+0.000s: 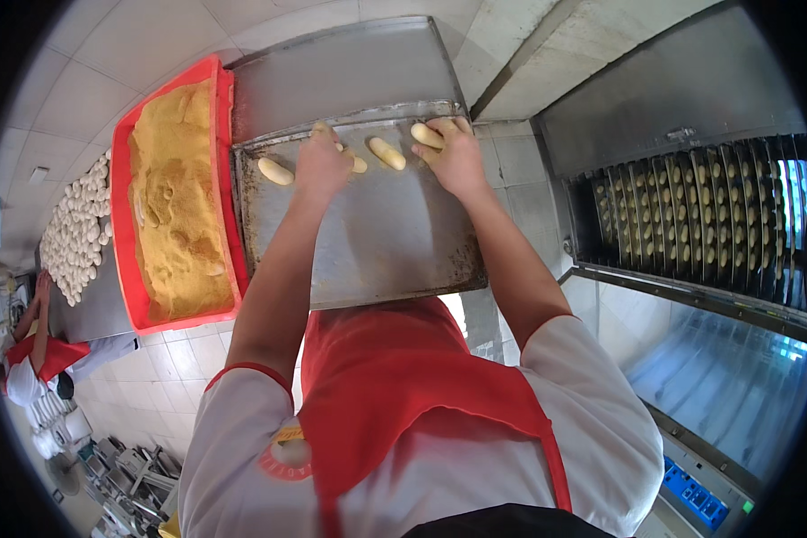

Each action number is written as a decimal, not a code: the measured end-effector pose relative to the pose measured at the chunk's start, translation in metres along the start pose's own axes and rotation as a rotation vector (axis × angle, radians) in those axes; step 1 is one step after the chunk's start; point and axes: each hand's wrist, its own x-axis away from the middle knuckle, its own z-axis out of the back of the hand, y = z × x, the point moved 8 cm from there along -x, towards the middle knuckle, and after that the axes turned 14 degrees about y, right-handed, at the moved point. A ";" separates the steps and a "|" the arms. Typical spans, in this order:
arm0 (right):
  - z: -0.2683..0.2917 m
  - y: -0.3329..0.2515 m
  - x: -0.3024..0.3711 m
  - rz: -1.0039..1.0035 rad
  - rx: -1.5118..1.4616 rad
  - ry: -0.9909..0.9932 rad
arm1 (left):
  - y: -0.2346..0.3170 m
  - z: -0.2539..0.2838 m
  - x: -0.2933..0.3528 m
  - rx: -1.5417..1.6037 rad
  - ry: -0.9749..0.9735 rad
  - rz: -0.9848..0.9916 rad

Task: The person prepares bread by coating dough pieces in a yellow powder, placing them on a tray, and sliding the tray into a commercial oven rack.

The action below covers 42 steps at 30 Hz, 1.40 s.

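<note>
Both my hands work at the far side of a worn metal baking tray point(368, 242). My right hand point(458, 160) is closed on a pale oblong dough roll point(427, 135) at the far right corner, fingers over it and thumb below. My left hand point(324, 167) is closed over another dough roll point(360, 165), mostly hidden behind the fingers; one end shows at the right. Between my hands a dough roll point(386, 153) lies tilted on the tray. Left of my left hand rests one more dough roll point(276, 171).
A red tub point(229, 193) of yellow crumbs point(175, 206) stands at the left. Beyond it lie many white dough balls point(82, 220), near a co-worker's arms point(38, 314). Another metal tray surface point(350, 72) is behind mine. At the right, an open metal cabinet point(681, 134) holds racked trays of rolls point(699, 206).
</note>
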 end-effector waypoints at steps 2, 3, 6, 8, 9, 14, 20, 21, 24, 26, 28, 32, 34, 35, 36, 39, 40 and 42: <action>-0.001 0.013 0.008 0.065 0.103 0.008 | 0.010 -0.012 0.000 -0.069 -0.021 -0.055; -0.001 0.013 0.009 0.104 0.150 0.008 | 0.010 -0.016 -0.001 -0.104 -0.023 -0.076; -0.001 0.016 0.005 0.062 0.103 -0.013 | 0.013 -0.017 -0.008 -0.134 0.026 -0.202; 0.003 -0.004 0.007 0.153 0.240 0.076 | 0.003 -0.009 -0.002 0.045 -0.010 -0.075; 0.003 -0.019 0.008 0.199 0.303 0.118 | -0.003 0.003 0.004 0.131 -0.025 -0.007; -0.060 -0.053 0.030 0.418 0.032 -0.042 | -0.069 0.098 0.039 1.144 -0.027 0.453; -0.075 -0.150 0.033 0.145 -0.109 -0.052 | -0.272 0.274 0.060 0.836 0.401 0.569; -0.088 -0.191 0.039 0.123 -0.192 -0.068 | -0.311 0.292 0.061 0.705 0.442 0.626; -0.196 -0.298 0.084 0.072 -0.441 -0.534 | -0.430 0.319 0.043 0.605 0.492 0.671; -0.282 -0.336 0.102 0.043 -0.330 -0.678 | -0.479 0.317 0.012 0.604 0.423 0.723; -0.347 -0.367 0.097 -0.137 -0.231 -0.695 | -0.498 0.311 -0.029 0.633 0.283 0.750; -0.434 -0.405 0.085 -0.597 -0.497 -0.721 | -0.449 0.295 -0.088 0.633 0.053 0.653; -0.449 -0.431 0.091 -0.498 -0.523 -0.695 | -0.460 0.295 -0.090 0.830 -0.012 0.530; -0.445 -0.438 0.086 -0.389 -0.465 -0.654 | -0.463 0.295 -0.090 0.928 -0.043 0.466; -0.432 -0.433 0.074 -0.294 -0.389 -0.586 | -0.447 0.309 -0.089 0.807 -0.008 0.323; -0.413 -0.398 0.074 -0.096 -0.159 -0.606 | -0.439 0.350 -0.073 0.415 -0.009 0.138; -0.412 -0.386 0.078 -0.162 -0.189 -0.647 | -0.440 0.363 -0.071 0.471 0.044 0.094; -0.412 -0.368 0.084 -0.288 -0.253 -0.719 | -0.461 0.355 -0.069 0.464 0.013 0.178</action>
